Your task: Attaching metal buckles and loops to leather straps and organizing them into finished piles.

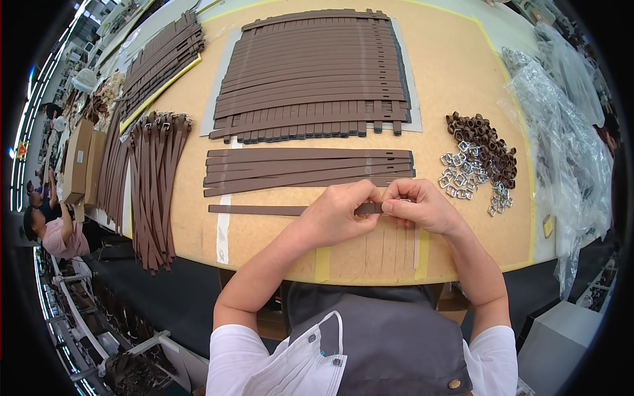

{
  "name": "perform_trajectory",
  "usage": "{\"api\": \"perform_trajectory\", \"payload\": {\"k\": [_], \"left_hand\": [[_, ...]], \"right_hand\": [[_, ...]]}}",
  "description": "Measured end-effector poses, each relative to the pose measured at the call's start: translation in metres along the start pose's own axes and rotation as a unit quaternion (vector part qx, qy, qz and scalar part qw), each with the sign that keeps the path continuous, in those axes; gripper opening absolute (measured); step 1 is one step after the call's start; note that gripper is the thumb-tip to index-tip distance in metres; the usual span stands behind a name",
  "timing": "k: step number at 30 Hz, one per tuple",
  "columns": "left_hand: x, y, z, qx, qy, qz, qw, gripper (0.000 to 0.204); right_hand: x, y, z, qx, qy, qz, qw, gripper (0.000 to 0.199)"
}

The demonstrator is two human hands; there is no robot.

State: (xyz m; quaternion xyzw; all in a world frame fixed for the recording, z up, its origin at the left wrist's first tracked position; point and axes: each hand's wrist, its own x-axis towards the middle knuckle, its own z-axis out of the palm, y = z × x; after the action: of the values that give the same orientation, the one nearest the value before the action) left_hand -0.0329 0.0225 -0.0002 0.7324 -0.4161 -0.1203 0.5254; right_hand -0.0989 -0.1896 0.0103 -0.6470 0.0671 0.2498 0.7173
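Observation:
One brown strap lies crosswise in front of me, its left end reaching out over the table. My left hand is closed round it near its right end. Fingers pinched, my right hand meets the left at that end; a bit of metal seems to show there, too small and covered to name. Just beyond my hands lie several loose brown straps side by side. To the right of my right hand are a heap of silver buckles and a heap of small brown loops.
A large stack of brown straps rests on a grey board at the back. Finished-looking straps with buckles hang over the left table edge, beside more straps. Clear plastic sheeting lies at right. Two people work far left near cardboard boxes.

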Motion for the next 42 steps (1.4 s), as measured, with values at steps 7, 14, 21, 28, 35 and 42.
{"api": "perform_trajectory", "payload": {"k": [7, 14, 21, 28, 35, 42], "left_hand": [[0.001, 0.004, -0.004, 0.005, -0.009, 0.019, 1.000, 0.023], [-0.002, -0.004, 0.002, -0.006, -0.005, 0.044, 0.999, 0.022], [-0.004, -0.002, 0.003, -0.001, 0.007, 0.043, 0.999, 0.020], [-0.006, -0.002, 0.005, 0.005, -0.005, 0.041, 0.999, 0.016], [-0.005, 0.007, -0.003, -0.085, -0.091, -0.049, 0.991, 0.033], [-0.006, 0.003, -0.010, -0.135, -0.132, -0.079, 0.979, 0.033]], "right_hand": [[0.002, 0.006, -0.001, 0.032, -0.004, -0.009, 0.999, 0.014], [0.002, 0.012, 0.006, -0.029, 0.028, -0.081, 0.996, 0.011], [-0.002, 0.007, 0.008, -0.059, 0.023, -0.058, 0.996, 0.015], [-0.007, -0.001, 0.005, -0.096, -0.031, 0.005, 0.995, 0.025], [0.001, 0.025, 0.009, -0.070, -0.002, -0.107, 0.992, 0.017], [-0.003, 0.016, 0.023, -0.064, 0.023, -0.148, 0.987, 0.011]]}}
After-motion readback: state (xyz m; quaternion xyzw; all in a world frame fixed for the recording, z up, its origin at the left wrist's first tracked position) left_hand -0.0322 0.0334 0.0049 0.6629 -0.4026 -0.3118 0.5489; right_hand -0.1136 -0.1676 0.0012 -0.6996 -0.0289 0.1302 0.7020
